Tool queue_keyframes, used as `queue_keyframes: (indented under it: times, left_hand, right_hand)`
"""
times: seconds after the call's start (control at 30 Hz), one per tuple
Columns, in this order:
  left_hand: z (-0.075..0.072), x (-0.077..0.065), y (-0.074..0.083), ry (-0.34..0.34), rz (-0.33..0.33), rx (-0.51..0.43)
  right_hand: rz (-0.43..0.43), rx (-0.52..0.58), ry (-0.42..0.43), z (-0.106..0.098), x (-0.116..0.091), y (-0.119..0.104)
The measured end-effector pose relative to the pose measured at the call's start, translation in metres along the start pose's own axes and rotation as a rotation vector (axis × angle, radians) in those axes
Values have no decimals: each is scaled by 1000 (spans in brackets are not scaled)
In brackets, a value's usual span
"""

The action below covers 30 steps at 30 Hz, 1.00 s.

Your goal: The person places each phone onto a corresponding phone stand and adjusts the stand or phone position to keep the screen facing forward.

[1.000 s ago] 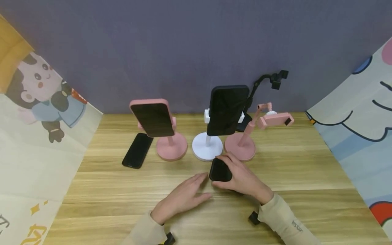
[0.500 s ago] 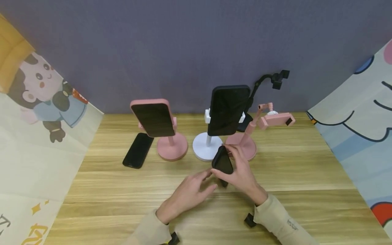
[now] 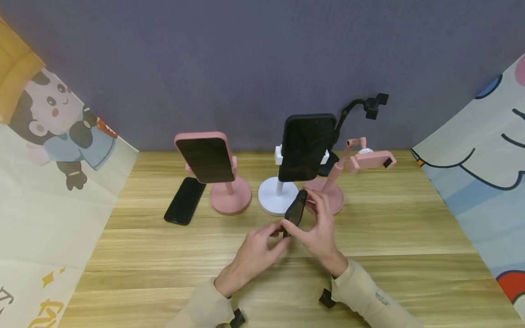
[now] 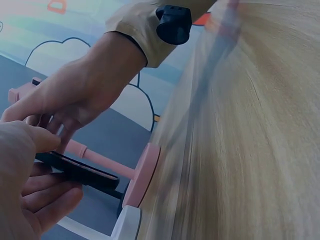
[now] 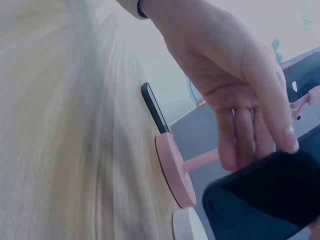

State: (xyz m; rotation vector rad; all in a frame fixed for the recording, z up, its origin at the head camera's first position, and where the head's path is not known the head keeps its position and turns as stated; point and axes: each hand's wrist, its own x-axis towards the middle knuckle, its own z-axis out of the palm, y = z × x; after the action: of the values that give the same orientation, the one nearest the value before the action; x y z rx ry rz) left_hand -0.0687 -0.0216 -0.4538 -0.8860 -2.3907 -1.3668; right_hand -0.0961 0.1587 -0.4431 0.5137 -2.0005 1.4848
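A black phone [image 3: 296, 209] is turned nearly edge-on in front of the white stand, up off the table. My right hand [image 3: 321, 228] grips its long sides between thumb and fingers. At the lower end my left hand [image 3: 256, 250] pinches it, thumb on the near side and fingers beneath. The left wrist view has the phone [image 4: 82, 172] slanting between both hands, part of it covered by fingers. In the right wrist view the phone's dark screen [image 5: 260, 200] shows, with the left thumb at its edge.
Behind the hands stand a pink stand [image 3: 230, 198] with a pink-cased phone [image 3: 207, 159], a white stand [image 3: 272, 198] with a black phone [image 3: 306, 148], and a pink stand with an unfilled clamp [image 3: 371, 160]. A black stand [image 3: 346, 111] is farther back. Another phone [image 3: 184, 201] lies at left.
The phone has been lifted and turned from screen-up to nearly edge-on. My left hand has moved right and taken hold of its lower end; my right forearm has swung slightly left.
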Motion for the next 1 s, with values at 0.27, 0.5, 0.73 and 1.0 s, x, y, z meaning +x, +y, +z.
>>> queue_keyframes:
  times: [0.27,0.5,0.73,1.0]
  left_hand:
    - [3,4,1,57,-5,-10]
    - [4,4,1,97,26,54]
    - [4,3,0,174,178,209]
    - [5,3,-1,181,195,219]
  right_hand:
    - [-53,70,87,8,0,-5]
    - [-77,87,106,13,-2,-7]
    - [-88,94,117,17,-4,-9]
    - [-84,78,115,18,-5,-12]
